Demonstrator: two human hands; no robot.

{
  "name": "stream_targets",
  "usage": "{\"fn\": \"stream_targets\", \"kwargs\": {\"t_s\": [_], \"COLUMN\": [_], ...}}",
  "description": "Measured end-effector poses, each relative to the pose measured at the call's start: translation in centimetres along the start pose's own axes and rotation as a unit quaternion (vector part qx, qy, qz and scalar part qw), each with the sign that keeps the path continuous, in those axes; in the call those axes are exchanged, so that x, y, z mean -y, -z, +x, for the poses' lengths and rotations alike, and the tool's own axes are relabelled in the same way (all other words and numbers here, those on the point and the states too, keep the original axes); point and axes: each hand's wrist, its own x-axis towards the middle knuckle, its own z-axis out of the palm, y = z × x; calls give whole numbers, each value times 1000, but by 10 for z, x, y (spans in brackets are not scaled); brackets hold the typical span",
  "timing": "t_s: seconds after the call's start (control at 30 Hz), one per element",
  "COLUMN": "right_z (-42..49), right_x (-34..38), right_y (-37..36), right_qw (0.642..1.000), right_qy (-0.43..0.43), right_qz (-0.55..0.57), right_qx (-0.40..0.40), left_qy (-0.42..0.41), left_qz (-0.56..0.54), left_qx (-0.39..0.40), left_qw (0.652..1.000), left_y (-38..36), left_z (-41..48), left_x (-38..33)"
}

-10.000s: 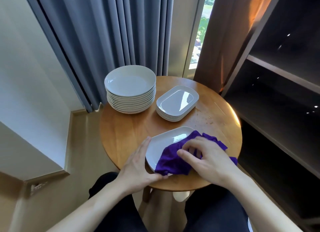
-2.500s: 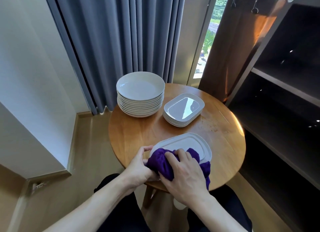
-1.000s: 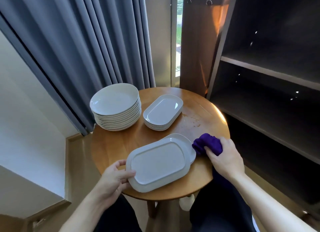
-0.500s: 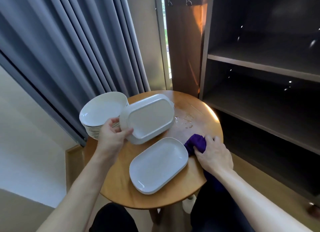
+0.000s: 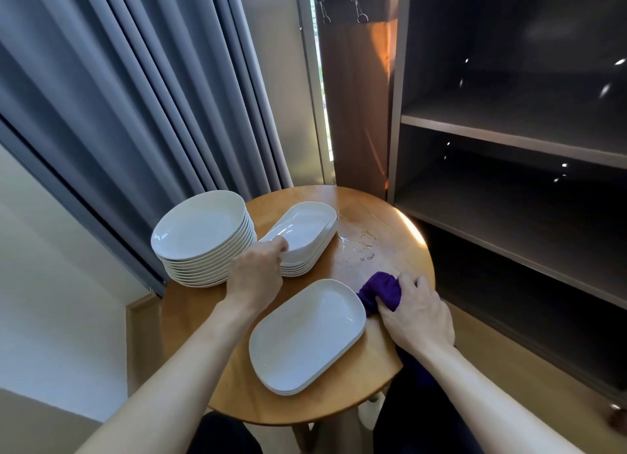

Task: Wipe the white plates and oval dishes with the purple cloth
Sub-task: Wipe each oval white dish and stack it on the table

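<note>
One oval dish (image 5: pixel 305 228) on the stack (image 5: pixel 300 267) at the back of the desk (image 5: pixel 383 236), rim pinched by the left hand (image 5: pixel 256 277); soft purple cloth (image 5: pixel 380 289) at the right edge, squeezed in the right hand (image 5: pixel 419 314). Hard, slippery, breakable: best held by the rim

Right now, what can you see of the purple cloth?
The purple cloth is soft, deep-violet fabric, bunched into a wad on the wooden table. The right hand grips it from above. Its front end lies by the corner of the near oval dish; a tail hangs off the table edge under the wrist.
</note>
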Motion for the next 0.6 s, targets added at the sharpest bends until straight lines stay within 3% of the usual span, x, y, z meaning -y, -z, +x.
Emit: {"fn": "stream_targets", "kwargs": {"t_s": [0.17, 0.33, 0.5, 0.6], "right_z": [-3, -3, -2, 0], "right_x": [-2, -2, -1, -3], "right_y": [3, 6, 5, 5], "right_qw": [1000, 1000, 1000, 1000], "right_qy": [4, 10, 10, 7], "right_qz": [18, 26, 25, 24], "right_qx": [2, 7, -1, -1], "left_qy": [48, 138, 176, 189], "left_qz": [-16, -95, -205, -238], "left_qx": [114, 264, 181, 208], "left_qw": [992, 950, 946, 930], "left_y": [-22, -26, -9, 3], "left_z": [2, -3, -57, -116], "left_x": [4, 11, 12, 17]}}
